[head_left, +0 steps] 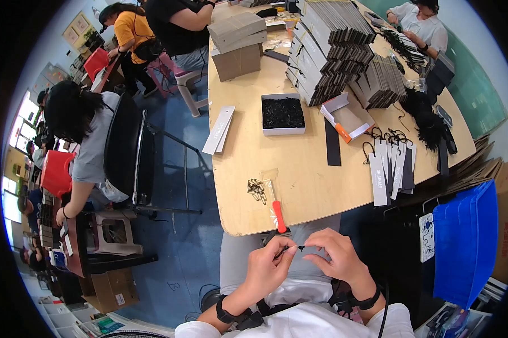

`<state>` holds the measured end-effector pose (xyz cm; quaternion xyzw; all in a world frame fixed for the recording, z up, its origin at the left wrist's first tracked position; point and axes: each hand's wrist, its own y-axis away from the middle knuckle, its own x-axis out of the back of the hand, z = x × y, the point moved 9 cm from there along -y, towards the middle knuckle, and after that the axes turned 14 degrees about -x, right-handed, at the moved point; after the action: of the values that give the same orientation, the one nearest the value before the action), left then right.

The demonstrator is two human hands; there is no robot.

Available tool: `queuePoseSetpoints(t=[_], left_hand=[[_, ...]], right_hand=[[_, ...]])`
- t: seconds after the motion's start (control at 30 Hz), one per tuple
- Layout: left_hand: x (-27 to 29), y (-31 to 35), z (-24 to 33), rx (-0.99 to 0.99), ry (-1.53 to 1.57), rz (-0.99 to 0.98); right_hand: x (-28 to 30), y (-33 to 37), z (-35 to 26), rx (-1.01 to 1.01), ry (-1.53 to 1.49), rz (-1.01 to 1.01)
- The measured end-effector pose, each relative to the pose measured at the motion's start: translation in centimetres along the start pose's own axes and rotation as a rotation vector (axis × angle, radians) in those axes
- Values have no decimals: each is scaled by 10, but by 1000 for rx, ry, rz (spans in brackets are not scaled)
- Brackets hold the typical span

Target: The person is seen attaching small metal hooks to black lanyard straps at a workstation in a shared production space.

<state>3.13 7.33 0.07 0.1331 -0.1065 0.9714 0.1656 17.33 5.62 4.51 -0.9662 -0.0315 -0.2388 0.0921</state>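
I see both hands over the lap: left hand [265,269] pinches a thin black cord [282,252], axis running right toward right hand [335,256] fingertips, probably pinched on its small end.

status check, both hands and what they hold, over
Left hand and right hand pinch a small black cord piece over the lap. Nothing in the way.
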Motion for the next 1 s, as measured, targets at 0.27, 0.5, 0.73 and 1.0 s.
queuePoseSetpoints(t=[0.27, 0.5, 0.73, 1.0], left_hand=[[1, 0, 5, -24, -49, -6], [0, 1, 3, -32, -22, 23], [-1, 3, 0, -48, 33, 18], [1, 5, 3, -45, 26, -88]], right_hand=[[-1, -1, 5, -20, 11, 39], [-3, 2, 14, -45, -5, 19], [-10, -1, 19, -179, -187, -47], [-6, 2, 15, -61, 3, -78]])
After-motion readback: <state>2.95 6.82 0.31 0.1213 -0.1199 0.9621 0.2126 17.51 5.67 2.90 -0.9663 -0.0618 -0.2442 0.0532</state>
